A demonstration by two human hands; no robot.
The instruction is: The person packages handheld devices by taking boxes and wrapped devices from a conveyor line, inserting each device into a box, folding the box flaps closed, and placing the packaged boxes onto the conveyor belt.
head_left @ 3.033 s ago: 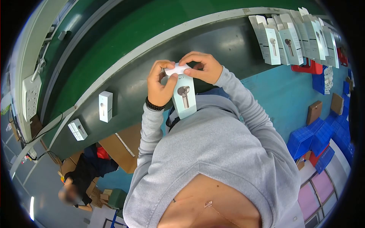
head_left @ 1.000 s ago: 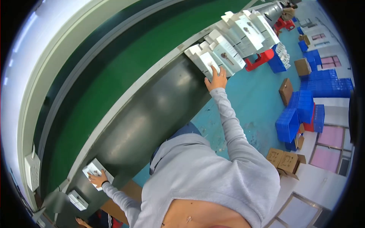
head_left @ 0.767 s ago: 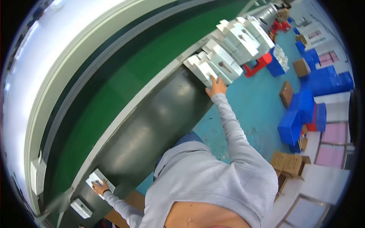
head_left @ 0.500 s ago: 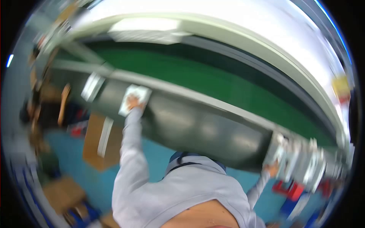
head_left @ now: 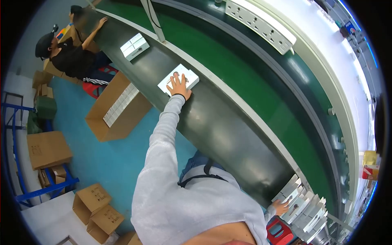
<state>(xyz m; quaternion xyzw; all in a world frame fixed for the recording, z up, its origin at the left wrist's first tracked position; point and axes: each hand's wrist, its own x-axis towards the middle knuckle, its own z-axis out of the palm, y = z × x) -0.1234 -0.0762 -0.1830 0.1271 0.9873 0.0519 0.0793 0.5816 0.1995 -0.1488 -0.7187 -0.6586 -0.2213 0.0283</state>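
Note:
My left hand (head_left: pixel 178 86) lies with its fingers spread on top of some flat white boxes (head_left: pixel 190 77) on the dark metal worktop (head_left: pixel 220 122). A printed picture shows on the top box, partly hidden under my fingers. Far to the right, my right hand (head_left: pixel 280 207) rests with fingers stretched against the near end of a row of leaning white boxes (head_left: pixel 300 207). Another small group of white boxes (head_left: pixel 134 46) sits further along the worktop, beyond my left hand, touched by no one.
A green conveyor belt (head_left: pixel 245 87) runs behind the worktop's pale rail, below a white socket strip (head_left: pixel 261 25). An open carton (head_left: pixel 118 108) holding white boxes stands on the blue floor. A co-worker (head_left: pixel 69 59) sits at the far left. A red stool (head_left: pixel 279 232) is at lower right.
The view has swung and turned, and the blur has cleared. My left hand stays on the white boxes, and my right hand is still at the row on the right.

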